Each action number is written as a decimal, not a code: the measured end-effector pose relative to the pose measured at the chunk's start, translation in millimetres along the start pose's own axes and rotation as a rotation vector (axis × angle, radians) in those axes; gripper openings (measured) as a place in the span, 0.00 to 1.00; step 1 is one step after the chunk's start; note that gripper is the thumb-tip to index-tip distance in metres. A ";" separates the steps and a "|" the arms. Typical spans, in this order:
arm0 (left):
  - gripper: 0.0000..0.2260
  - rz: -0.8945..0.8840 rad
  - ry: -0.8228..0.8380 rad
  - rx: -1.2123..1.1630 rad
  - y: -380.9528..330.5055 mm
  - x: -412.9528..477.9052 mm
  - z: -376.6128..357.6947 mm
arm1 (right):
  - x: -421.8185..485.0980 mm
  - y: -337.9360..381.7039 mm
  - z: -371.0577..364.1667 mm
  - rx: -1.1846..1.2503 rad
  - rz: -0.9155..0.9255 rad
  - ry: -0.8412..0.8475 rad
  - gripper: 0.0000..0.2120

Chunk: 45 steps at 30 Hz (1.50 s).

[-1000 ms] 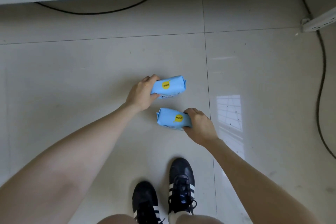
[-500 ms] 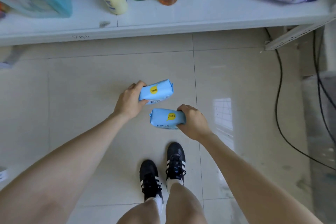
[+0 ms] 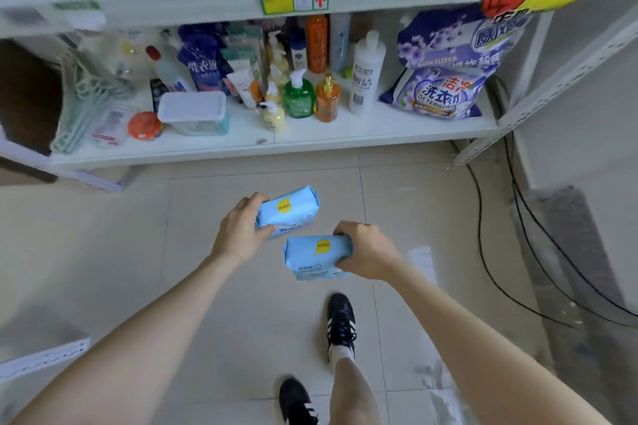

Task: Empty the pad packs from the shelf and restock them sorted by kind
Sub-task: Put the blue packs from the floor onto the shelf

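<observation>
Now, going from the left, the left hand [image 3: 241,235] is clasped round the near end of a light blue pad pack [image 3: 288,209], thumb below and fingers curled over the top; the pack juts away to the right of the hand and tilts slightly upward, its yellow sticker facing up. Just below and to the right of it, a second blue pad pack [image 3: 316,257] sits in the right hand [image 3: 366,250], which grips it by its right end, so this pack sticks out to the left. The two packs are near each other; whether they touch cannot be told. Both are held in the air above the tiled floor [image 3: 103,252], in front of the low white shelf [image 3: 310,143], which carries bottles and a purple detergent bag [image 3: 438,93] at its right end.
</observation>
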<state>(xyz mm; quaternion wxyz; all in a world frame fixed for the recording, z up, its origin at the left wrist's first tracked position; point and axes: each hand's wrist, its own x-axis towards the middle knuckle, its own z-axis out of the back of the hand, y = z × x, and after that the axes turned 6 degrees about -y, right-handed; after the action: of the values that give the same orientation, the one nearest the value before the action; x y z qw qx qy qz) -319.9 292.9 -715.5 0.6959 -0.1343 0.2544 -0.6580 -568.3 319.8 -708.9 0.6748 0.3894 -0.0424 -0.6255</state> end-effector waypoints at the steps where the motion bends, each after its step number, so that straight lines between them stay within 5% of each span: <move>1: 0.18 -0.003 -0.015 -0.006 -6.0 -12.7 17.2 | -14.5 14.7 7.5 0.005 0.013 -0.011 0.18; 18: 0.16 -0.056 -0.368 -0.204 -85.7 -177.9 267.8 | -183.2 226.8 176.0 -0.154 0.316 -0.174 0.19; 32: 0.18 -0.215 -0.572 -0.258 -198.0 -197.9 427.4 | -264.7 315.3 342.2 -0.117 0.562 -0.322 0.17; 45: 0.16 -0.369 -0.656 -0.348 -245.2 -191.0 549.3 | -280.7 380.9 421.3 0.074 0.698 -0.415 0.17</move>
<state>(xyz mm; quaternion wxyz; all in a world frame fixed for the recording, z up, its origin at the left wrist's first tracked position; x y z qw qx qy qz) -237.1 375.7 -95.3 0.5776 -0.4958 0.0983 -0.6411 -548.7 334.3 -75.8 0.8093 0.2409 -0.3297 -0.4224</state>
